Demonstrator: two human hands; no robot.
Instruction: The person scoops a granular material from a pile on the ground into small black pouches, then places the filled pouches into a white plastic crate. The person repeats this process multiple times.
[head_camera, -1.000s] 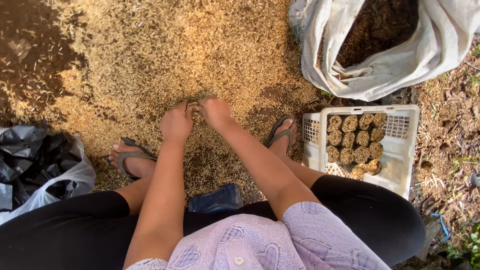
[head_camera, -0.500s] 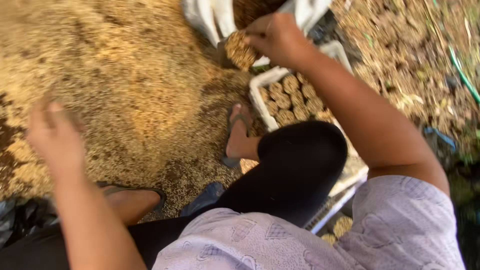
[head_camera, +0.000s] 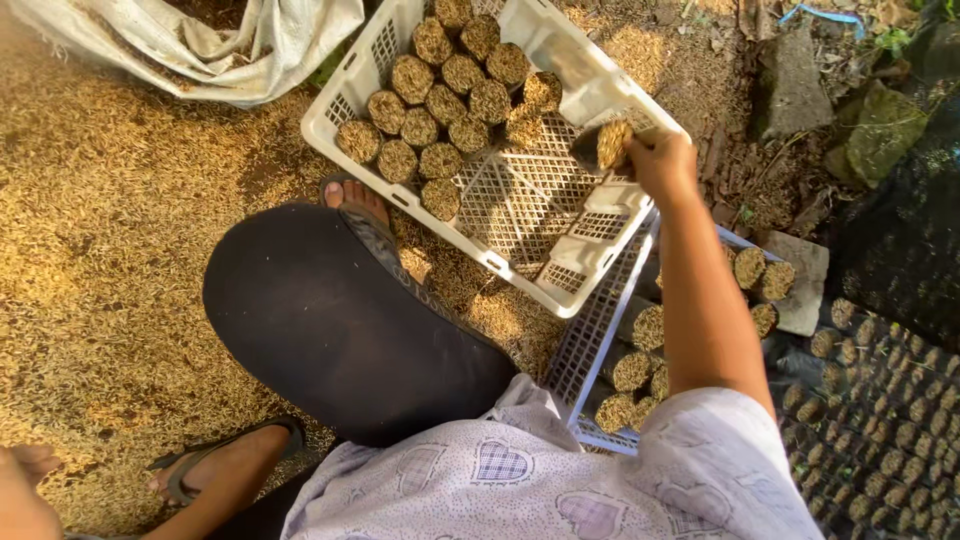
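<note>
Right arm stretched forward and up, elbow nearly straight, right hand (head_camera: 662, 160) closed with fingers curled in a grip. Left hand (head_camera: 22, 490) only partly in frame at the bottom-left corner, low and well apart from the right; its finger pose can't be made out.

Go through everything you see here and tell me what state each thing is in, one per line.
Right hand: closed on a filled bag, over the crate.
Filled bag: held, tilted, packed with husk.
White crate: partly filled, near half bare.
Second crate: under the white one, holds some bags.
White sack: open, slumped.
Left hand: mostly out of frame.
</note>
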